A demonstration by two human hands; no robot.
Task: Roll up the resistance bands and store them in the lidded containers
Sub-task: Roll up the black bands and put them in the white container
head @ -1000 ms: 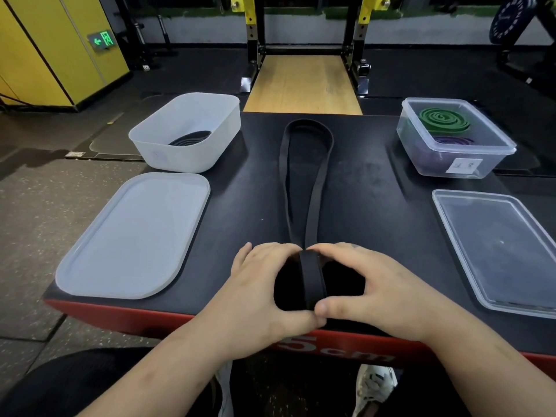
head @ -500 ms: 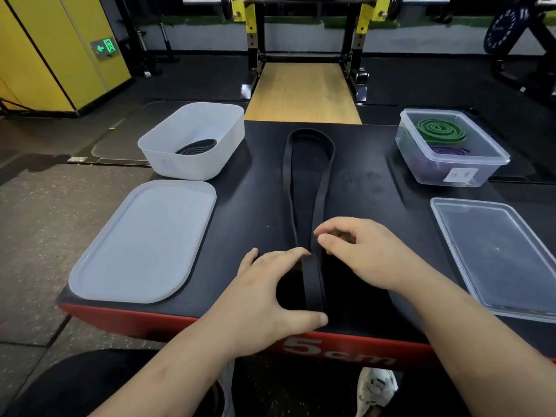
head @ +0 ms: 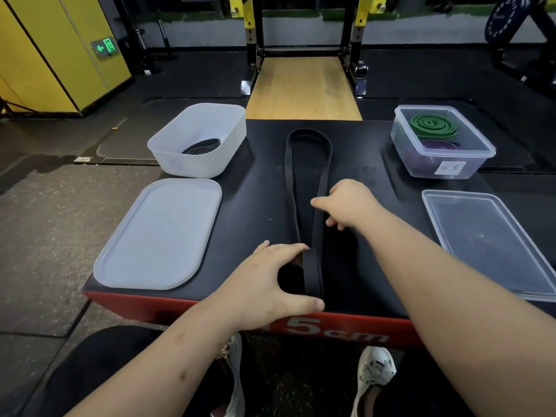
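At far left a white lid (head: pixel 159 236) lies flat on the table (head: pixel 255 206), with the white tub (head: pixel 198 139) just beyond it holding a black coil (head: pixel 201 145). Your left hand (head: pixel 270 284) grasps the rolled near end of the band (head: pixel 308 164), fingers curled over the roll and thumb at its near side. The rest of the band runs away from you as a long loop down the table's middle. Your right hand (head: pixel 349 203) sits on the loop's right strand, thumb across it; pinching or only pressing, you cannot tell. Far right, a clear tub (head: pixel 442 164) holds a green roll (head: pixel 431 124) and a purple roll (head: pixel 439 145), with its clear lid (head: pixel 493 242) nearer.
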